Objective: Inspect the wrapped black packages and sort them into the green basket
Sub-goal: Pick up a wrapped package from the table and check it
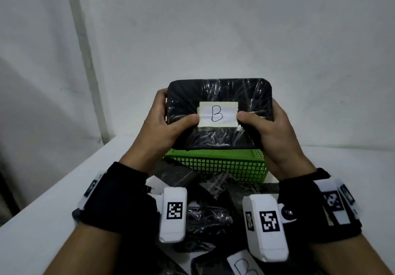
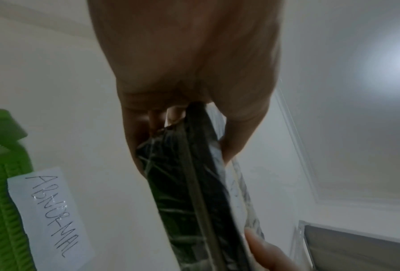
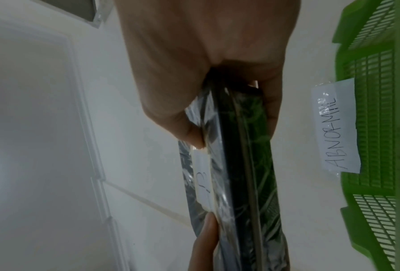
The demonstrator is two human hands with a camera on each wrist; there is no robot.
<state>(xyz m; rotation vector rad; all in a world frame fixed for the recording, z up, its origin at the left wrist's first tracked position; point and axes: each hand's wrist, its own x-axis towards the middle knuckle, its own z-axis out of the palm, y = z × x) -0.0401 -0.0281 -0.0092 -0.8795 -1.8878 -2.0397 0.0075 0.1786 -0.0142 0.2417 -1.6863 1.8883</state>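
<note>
Only the wrist views show the basket's [image 3: 377, 117] "ABNORMAL" label [image 3: 336, 126], while at centre frame both hands [image 1: 168, 123] [image 1: 269, 129] grip the package [image 1: 220, 95] between them by its sides.

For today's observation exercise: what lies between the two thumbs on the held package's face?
In the head view, a white label marked "B" sits between the left hand thumb and right hand thumb on the wrapped black package.

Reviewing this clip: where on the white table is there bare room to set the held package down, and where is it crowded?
Bare white table lies left of the left hand, and right of the green basket, beyond the right hand. The near centre, below the B-labelled package, is crowded with a pile of wrapped black packages.
</note>
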